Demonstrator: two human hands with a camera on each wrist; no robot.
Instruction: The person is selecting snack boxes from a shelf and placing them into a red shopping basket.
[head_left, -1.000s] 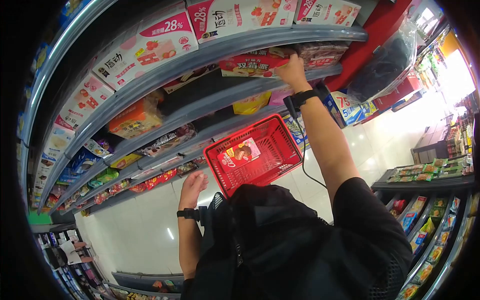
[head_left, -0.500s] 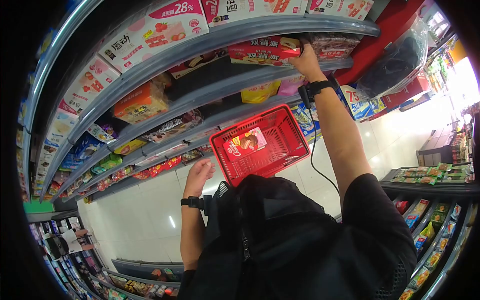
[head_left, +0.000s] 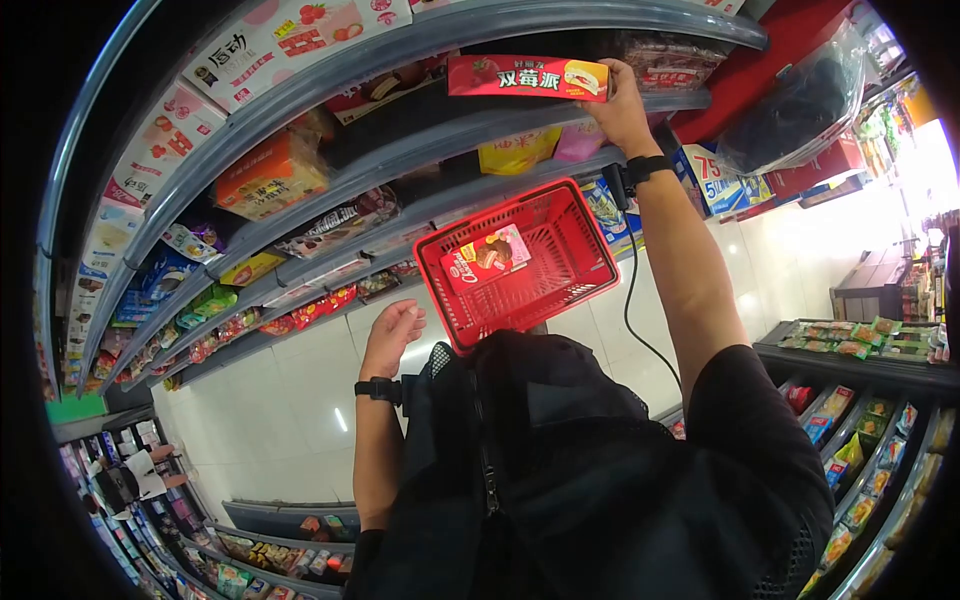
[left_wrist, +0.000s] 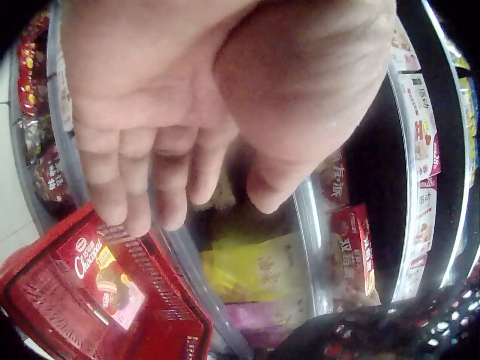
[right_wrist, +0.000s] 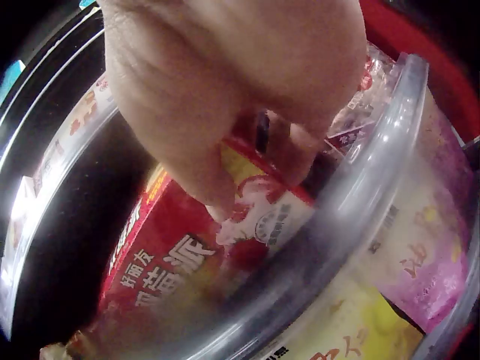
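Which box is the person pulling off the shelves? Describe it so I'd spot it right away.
Start at the curved grey shelves above the red basket. On the upper shelf, the right hand grips one end of a long red box. Unlike the white and pink boxes above, it is bright red with large white characters and a cake pictured at its end.

"Chocopie" on basketed box (left_wrist: 101, 281)

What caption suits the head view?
Right hand holds a long red cardboard snack box at the shelf above a red plastic shopping basket.
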